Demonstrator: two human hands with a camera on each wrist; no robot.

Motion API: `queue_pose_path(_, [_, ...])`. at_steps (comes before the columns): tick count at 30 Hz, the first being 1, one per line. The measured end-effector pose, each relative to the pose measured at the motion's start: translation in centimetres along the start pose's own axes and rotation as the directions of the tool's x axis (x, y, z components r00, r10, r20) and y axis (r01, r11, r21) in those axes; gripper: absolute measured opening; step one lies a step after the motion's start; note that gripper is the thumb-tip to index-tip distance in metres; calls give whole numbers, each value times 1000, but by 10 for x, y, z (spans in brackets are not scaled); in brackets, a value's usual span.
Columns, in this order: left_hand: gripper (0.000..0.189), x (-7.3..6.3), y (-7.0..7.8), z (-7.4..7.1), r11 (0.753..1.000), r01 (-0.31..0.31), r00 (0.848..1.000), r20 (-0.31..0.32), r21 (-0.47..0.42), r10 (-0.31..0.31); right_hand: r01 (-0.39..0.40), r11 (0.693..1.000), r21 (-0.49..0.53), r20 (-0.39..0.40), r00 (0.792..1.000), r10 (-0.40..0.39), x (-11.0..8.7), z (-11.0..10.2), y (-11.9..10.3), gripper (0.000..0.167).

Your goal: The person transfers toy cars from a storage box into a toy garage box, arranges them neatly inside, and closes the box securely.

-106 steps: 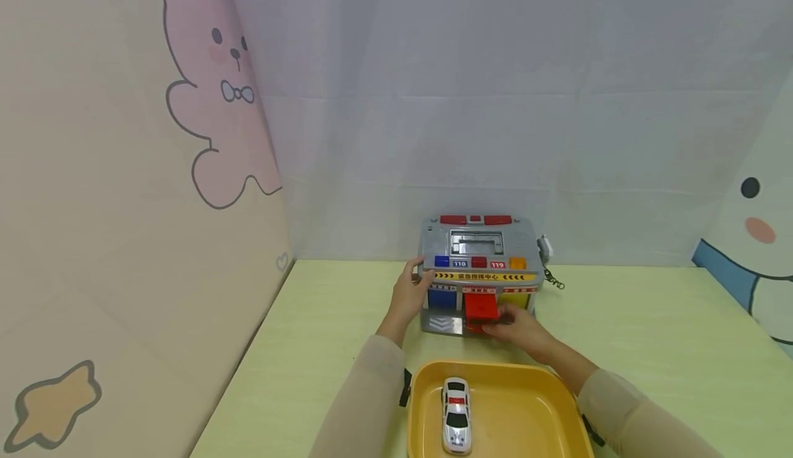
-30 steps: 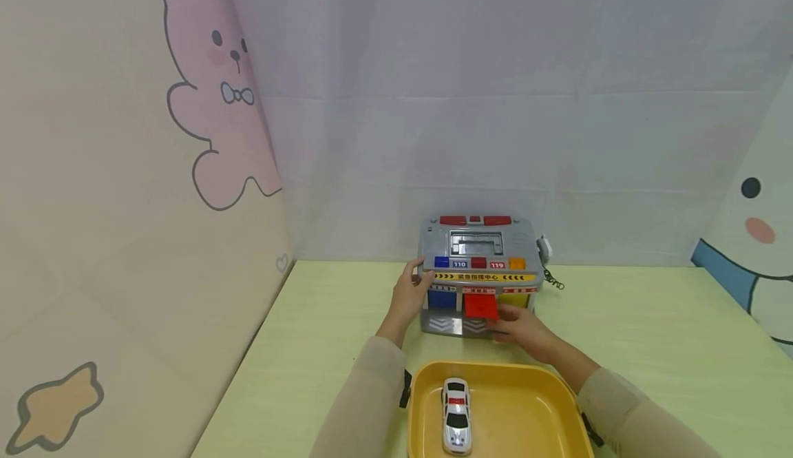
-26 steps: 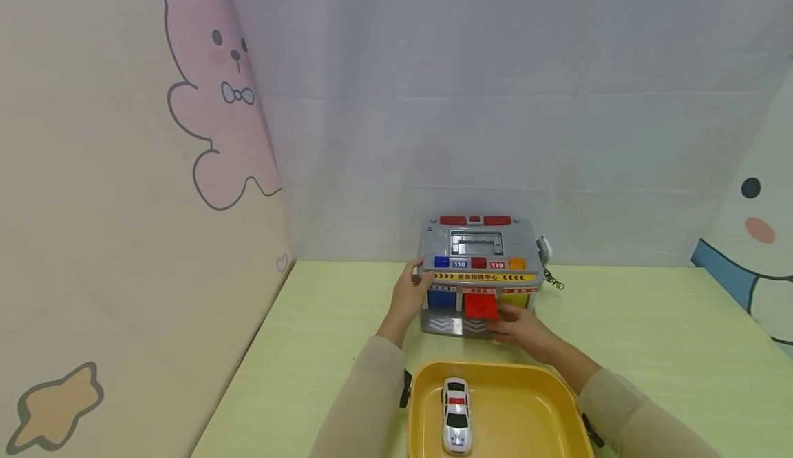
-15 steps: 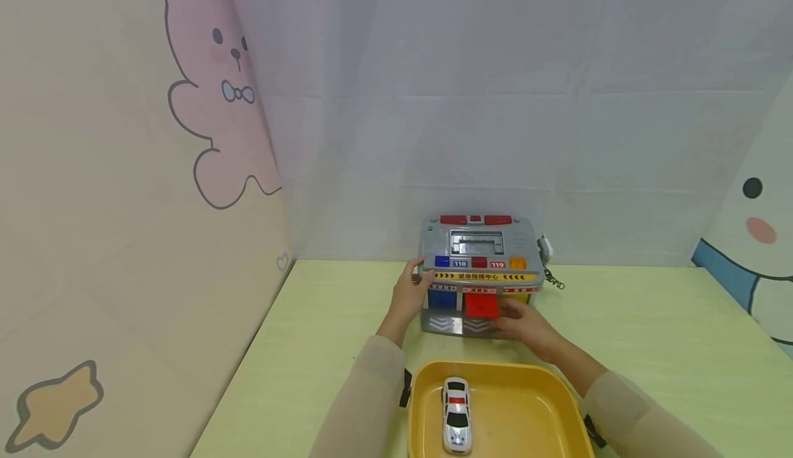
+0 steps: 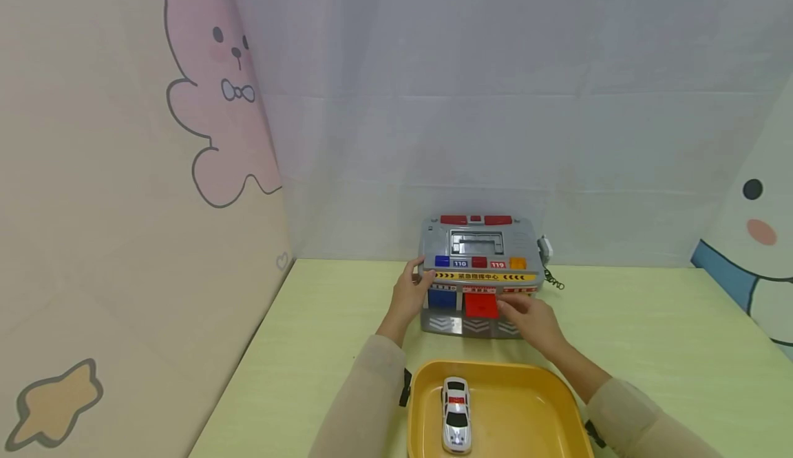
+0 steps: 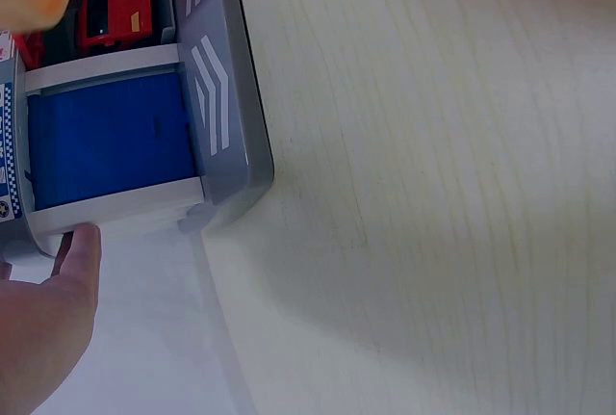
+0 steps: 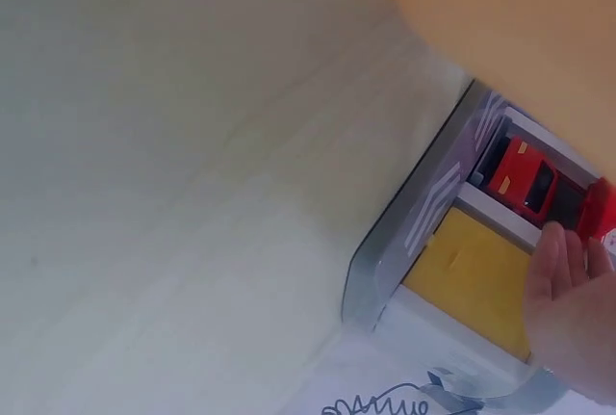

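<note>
A grey toy garage (image 5: 434,241) stands at the back, with blue, red and yellow doors. Its red door (image 5: 481,306) is swung up and outward in the middle bay. Under it sits a red toy car (image 7: 523,181), visible in both wrist views but hidden by the door from the head. My left hand (image 5: 407,299) rests against the garage's left side, thumb near the front corner. My right hand (image 5: 535,320) is at the red door's right edge, fingertips right by it and fairly straight. The blue door (image 6: 111,136) and yellow door (image 7: 472,275) are down.
A yellow tray (image 5: 545,374) lies in front of the garage, between my forearms. Inside it is a white toy police car (image 5: 456,415). A white handset (image 5: 545,248) with a coiled cord hangs at the garage's right side. A grey-white curtain (image 5: 495,134) hangs behind.
The red toy car, earlier projecting from the middle bay, is now inside under the raised door. My right hand has risen from the sill to the door's edge. The left hand stays put.
</note>
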State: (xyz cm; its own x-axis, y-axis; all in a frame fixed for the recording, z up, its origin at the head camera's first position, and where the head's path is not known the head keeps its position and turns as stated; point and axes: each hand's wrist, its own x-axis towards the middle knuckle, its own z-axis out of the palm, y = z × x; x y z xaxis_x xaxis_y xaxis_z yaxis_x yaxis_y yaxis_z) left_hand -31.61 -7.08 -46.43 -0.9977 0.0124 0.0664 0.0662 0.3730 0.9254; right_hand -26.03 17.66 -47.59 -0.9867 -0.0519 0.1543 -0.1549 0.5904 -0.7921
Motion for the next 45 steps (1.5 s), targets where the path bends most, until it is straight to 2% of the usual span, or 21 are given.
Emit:
queue_pose_path(7, [50, 1, 0, 1, 1000, 6, 1000, -4, 5, -6, 63, 997, -39, -131, 989, -68, 0, -1, -7, 23])
queue_pose_path(15, [50, 2, 1, 1, 1000, 9, 1000, -4, 6, -9, 182, 978, -105, -204, 958, -200, -2, 0, -13, 29])
queue_pose_path(18, [50, 1, 1, 1, 1000, 0, 1000, -3, 6, 0, 242, 959, -147, -222, 937, -270, -1, 1, -12, 34])
queue_pose_path(23, [50, 1, 1, 0, 1000, -9, 1000, -1, 3, 9, 347, 904, -251, -253, 878, -407, 5, 2, -8, 42])
queue_pose_path(25, [50, 1, 0, 1, 1000, -5, 1000, 1, -1, 5, 362, 889, -279, -252, 866, -432, 7, 2, -6, 45])
queue_pose_path(31, [51, 1, -2, 1, 1000, -2, 1000, 5, -7, 2, 347, 877, -333, -221, 875, -430, 12, 1, -2, 50])
queue_pose_path(38, [51, 1, -2, 1, 1000, 11, 1000, 1, -11, -11, 379, 819, -431, -185, 851, -491, 20, 2, 5, 59])
queue_pose_path(45, [50, 1, -2, 0, 1000, 5, 1000, -3, -7, -5, 367, 812, -454, -178, 856, -486, 22, 6, 9, 64])
